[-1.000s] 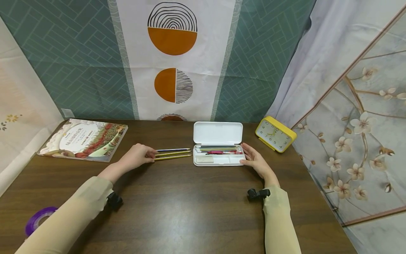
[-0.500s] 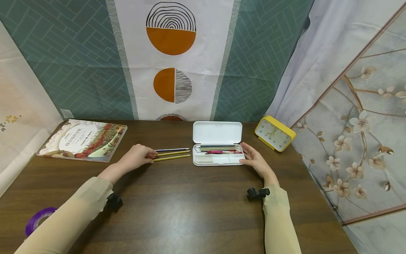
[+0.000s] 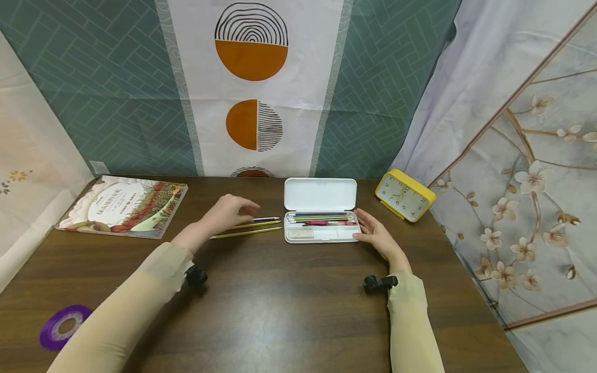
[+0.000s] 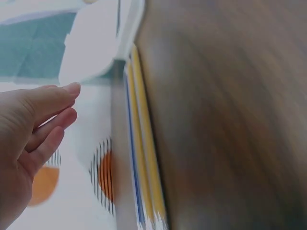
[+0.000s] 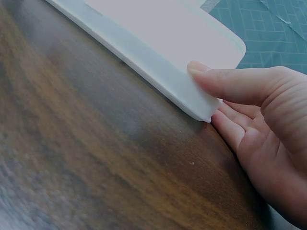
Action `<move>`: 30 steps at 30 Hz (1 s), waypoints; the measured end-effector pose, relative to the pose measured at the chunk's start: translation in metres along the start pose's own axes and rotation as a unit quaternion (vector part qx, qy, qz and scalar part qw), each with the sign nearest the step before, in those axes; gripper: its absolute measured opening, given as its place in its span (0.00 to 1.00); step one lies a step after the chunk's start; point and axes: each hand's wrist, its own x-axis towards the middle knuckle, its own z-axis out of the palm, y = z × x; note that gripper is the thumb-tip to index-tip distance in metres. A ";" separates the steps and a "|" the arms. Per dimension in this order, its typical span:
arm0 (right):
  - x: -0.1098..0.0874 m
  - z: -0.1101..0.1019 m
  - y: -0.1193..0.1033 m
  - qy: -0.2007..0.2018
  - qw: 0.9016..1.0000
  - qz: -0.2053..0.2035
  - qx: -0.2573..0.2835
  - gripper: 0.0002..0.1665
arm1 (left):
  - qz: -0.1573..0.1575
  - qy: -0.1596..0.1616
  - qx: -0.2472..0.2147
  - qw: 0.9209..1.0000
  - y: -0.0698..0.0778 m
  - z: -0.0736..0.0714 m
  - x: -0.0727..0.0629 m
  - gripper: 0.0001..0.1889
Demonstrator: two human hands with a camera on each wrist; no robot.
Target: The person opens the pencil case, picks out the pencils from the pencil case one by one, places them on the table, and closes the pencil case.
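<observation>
A white pencil case (image 3: 326, 242) lies with its lid raised on the table; several pencils (image 3: 319, 215), a red pen (image 3: 322, 223) and a whitish eraser (image 3: 300, 233) are inside. My right hand (image 3: 379, 241) grips the case's right end, thumb (image 5: 225, 81) over the edge and fingers outside. To the left of the case, a blue pencil (image 3: 267, 219) and two yellow pencils (image 4: 147, 143) lie side by side, pointing at it. Above their left portion hovers my left hand (image 3: 227, 213), fingers relaxed and holding nothing. In the left wrist view it is apart from the pencils.
A picture book (image 3: 123, 206) lies at the back left. A yellow clock (image 3: 404, 195) stands behind and right of the case. Purple tape (image 3: 51, 331) lies by my left sleeve at the front left. A patterned cloth (image 3: 252, 124) hangs along the table's back edge.
My left hand has let go of the pencils' left ends and moved right and up over them. The front yellow pencil's left end is now uncovered. My right hand stays on the case.
</observation>
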 end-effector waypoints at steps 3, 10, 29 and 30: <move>0.000 -0.001 0.000 -0.002 1.000 0.000 0.000 0.50 | 0.003 0.007 -0.011 1.000 0.013 0.006 0.017 0.16; -0.001 -0.003 0.002 0.001 1.000 0.007 -0.005 0.50 | -0.021 0.012 -0.042 0.999 0.037 0.026 0.048 0.17; 0.000 -0.002 0.003 0.000 1.000 0.007 0.001 0.50 | -0.032 -0.041 -0.030 0.998 0.056 0.078 0.085 0.17; 0.000 -0.002 0.003 0.000 1.000 0.006 0.001 0.51 | -0.031 -0.043 -0.026 0.998 0.056 0.080 0.085 0.17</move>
